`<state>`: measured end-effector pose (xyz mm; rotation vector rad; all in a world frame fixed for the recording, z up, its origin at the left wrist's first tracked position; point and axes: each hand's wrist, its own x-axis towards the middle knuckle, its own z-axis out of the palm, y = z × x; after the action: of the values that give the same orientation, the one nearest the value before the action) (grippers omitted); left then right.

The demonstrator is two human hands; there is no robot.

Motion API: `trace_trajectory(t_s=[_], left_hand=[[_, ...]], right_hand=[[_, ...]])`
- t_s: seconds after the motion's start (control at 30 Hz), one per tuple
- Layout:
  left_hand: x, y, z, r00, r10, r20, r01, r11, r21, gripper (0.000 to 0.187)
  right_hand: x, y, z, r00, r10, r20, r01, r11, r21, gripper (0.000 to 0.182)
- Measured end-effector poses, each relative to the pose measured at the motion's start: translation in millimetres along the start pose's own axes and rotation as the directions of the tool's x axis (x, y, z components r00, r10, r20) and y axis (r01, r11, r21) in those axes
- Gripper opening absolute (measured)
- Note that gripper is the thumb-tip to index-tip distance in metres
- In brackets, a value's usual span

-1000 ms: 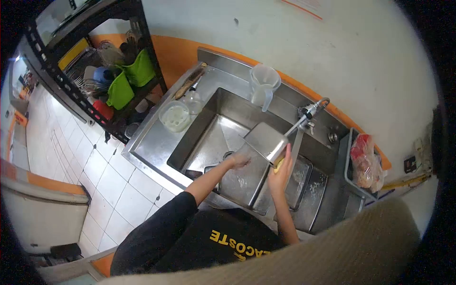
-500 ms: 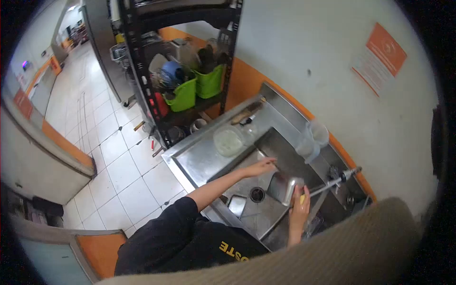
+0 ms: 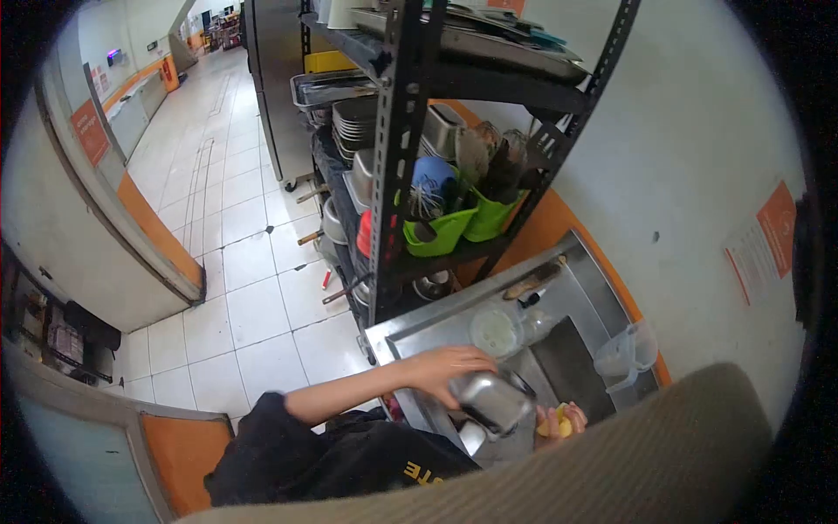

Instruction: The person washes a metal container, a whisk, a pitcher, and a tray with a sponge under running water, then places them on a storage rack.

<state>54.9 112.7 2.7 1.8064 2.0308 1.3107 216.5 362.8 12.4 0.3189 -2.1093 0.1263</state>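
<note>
A metal container (image 3: 495,403) is tilted over the sink (image 3: 567,354), its shiny surface facing up. My left hand (image 3: 447,371) grips it by its upper left edge, fingers wrapped round the rim. Just right of the container, my right hand (image 3: 563,425) is closed round a yellow sponge (image 3: 555,424). Behind them, a round container with whitish liquid (image 3: 497,331) stands on the steel drainboard (image 3: 419,330). Clear plastic containers (image 3: 627,358) are at the sink's right side.
A black shelf rack (image 3: 397,157) rises behind the sink's left end, holding green baskets (image 3: 441,231), metal pans (image 3: 354,122) and trays. White floor tiles (image 3: 253,301) run along the left. A wall with a poster (image 3: 768,240) stands at the right.
My left hand, empty before, now holds the metal container, which has moved left. My right hand has let go of it and keeps the sponge. The view has swung left and up.
</note>
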Motion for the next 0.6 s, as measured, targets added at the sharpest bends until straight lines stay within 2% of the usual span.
trace_trajectory(t_s=[0.07, 0.1, 0.13, 0.17, 0.2, 0.23, 0.27, 0.3, 0.33, 0.37, 0.47, 0.5, 0.57, 0.6], left_hand=[[-56, 16, -62, 0.986, -0.105, -0.133, 0.114, 0.992, 0.061, 0.076], [-90, 11, -85, 0.964, -0.114, -0.241, 0.152, 0.978, 0.145, 0.081], [-123, 21, -111, 0.911, -0.220, -0.348, 0.304, 0.930, 0.207, 0.084], [-148, 33, -134, 0.810, -0.297, -0.505, 0.447, 0.871, 0.203, 0.087], [-175, 32, -155, 0.719, -0.287, -0.632, 0.525, 0.822, 0.223, 0.086], [-199, 28, -177, 0.649, -0.225, -0.726, 0.602, 0.736, 0.310, 0.083], [-205, 30, -204, 0.625, -0.181, -0.759, 0.684, 0.596, 0.421, 0.081], [-211, 21, -229, 0.584, -0.166, -0.795, 0.748, 0.491, 0.447, 0.079], [-204, 13, -255, 0.594, -0.096, -0.798, 0.747, 0.434, 0.504, 0.077], [-192, 3, -281, 0.633, -0.095, -0.768, 0.748, 0.331, 0.576, 0.078], [-133, -45, -353, 0.726, -0.024, -0.688, 0.659, 0.310, 0.685, 0.082], [-112, -65, -373, 0.741, -0.008, -0.671, 0.630, 0.353, 0.692, 0.081], [-62, -101, -399, 0.761, -0.002, -0.648, 0.607, 0.354, 0.712, 0.079], [-51, -144, -420, 0.760, -0.140, -0.635, 0.644, 0.292, 0.707, 0.075]], right_hand=[[1, 4, 17, 0.997, 0.075, -0.033, -0.075, 0.997, 0.005, 0.044], [-4, 11, 21, 0.992, 0.123, -0.028, -0.122, 0.992, 0.021, 0.045], [-3, 10, 18, 0.984, 0.177, 0.013, -0.177, 0.984, -0.005, 0.045], [-1, 10, 15, 0.971, 0.231, 0.055, -0.229, 0.973, -0.035, 0.046], [1, 9, 12, 0.954, 0.283, 0.097, -0.278, 0.958, -0.069, 0.046], [6, 1, 2, 0.903, 0.401, 0.154, -0.392, 0.916, -0.087, 0.047], [-1, -1, 2, 0.860, 0.480, 0.169, -0.467, 0.877, -0.114, 0.047], [-9, -3, 3, 0.811, 0.556, 0.184, -0.537, 0.831, -0.145, 0.047], [-28, 4, 5, 0.784, 0.600, 0.160, -0.574, 0.798, -0.182, 0.046], [-39, 8, 9, 0.753, 0.645, 0.131, -0.614, 0.760, -0.215, 0.045], [-23, -4, 1, 0.727, 0.662, 0.182, -0.609, 0.744, -0.273, 0.044], [-37, -6, 4, 0.628, 0.762, 0.159, -0.756, 0.645, -0.111, 0.045], [-12, -23, -15, 0.579, 0.771, 0.264, -0.663, 0.634, -0.398, 0.029], [-4, -31, -24, 0.537, 0.785, 0.308, -0.585, 0.610, -0.534, 0.027]])
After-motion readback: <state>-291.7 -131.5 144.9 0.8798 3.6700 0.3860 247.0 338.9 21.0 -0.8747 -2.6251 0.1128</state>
